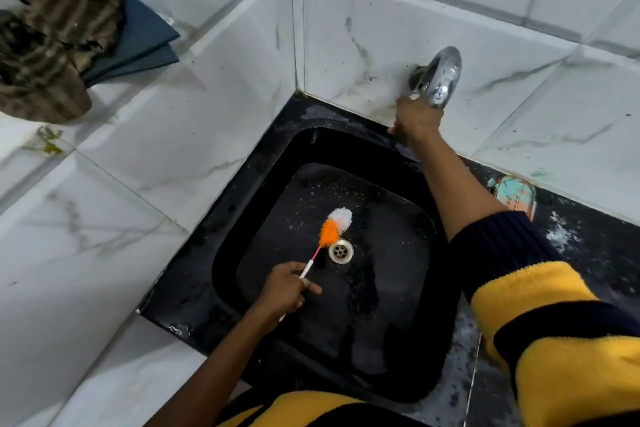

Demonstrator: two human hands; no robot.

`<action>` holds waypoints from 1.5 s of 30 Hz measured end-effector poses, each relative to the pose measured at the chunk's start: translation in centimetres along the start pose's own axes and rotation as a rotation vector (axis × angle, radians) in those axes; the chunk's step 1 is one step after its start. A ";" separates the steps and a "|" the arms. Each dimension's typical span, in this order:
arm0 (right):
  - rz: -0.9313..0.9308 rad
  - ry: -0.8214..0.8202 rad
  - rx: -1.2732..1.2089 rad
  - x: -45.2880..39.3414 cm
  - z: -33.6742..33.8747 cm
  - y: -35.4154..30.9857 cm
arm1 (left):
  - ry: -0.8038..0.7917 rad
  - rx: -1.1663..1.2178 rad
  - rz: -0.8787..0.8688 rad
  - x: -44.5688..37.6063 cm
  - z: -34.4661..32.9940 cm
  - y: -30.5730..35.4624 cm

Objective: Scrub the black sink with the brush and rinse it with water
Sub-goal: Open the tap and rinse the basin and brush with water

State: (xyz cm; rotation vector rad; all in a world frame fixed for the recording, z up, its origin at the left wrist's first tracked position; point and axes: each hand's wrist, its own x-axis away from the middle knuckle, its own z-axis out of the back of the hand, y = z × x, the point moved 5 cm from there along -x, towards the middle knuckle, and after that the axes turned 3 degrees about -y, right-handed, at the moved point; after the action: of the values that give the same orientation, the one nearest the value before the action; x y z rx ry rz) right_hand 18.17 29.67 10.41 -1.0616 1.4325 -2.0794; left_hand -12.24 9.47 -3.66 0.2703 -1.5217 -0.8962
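Yellow-and-navy knit sleeves [554, 340] frame the left hand [282, 291], which grips the thin white handle of a brush [334, 227] (orange and white bristles) resting beside the steel drain [341, 251] in the glossy, wet, square black sink [311, 184]. Further back, the right hand [415, 116] holds the chrome tap [441, 76] on the marbled white tile wall [363, 42].

The sink [242, 204] basin lies open around the brush [332, 229]; the tap [441, 80] overhangs its far rim.
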 end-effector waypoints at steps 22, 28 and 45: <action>-0.444 -0.361 -0.513 6.7 -0.8 7.3 | 0.035 -0.001 -0.017 -0.3 -0.3 -0.7; -0.766 -0.235 -0.815 9.9 -2.0 13.8 | 0.025 -0.025 -0.007 -0.5 -0.4 -1.1; -0.555 -0.791 -0.279 9.6 -12.8 7.2 | 0.058 -0.002 0.015 -0.1 1.2 -1.7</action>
State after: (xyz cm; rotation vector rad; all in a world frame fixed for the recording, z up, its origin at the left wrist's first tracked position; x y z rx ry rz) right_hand 1.55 28.05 4.88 -2.2718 1.0859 -1.4377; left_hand -13.87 8.81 -4.74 0.2805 -1.4678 -0.8710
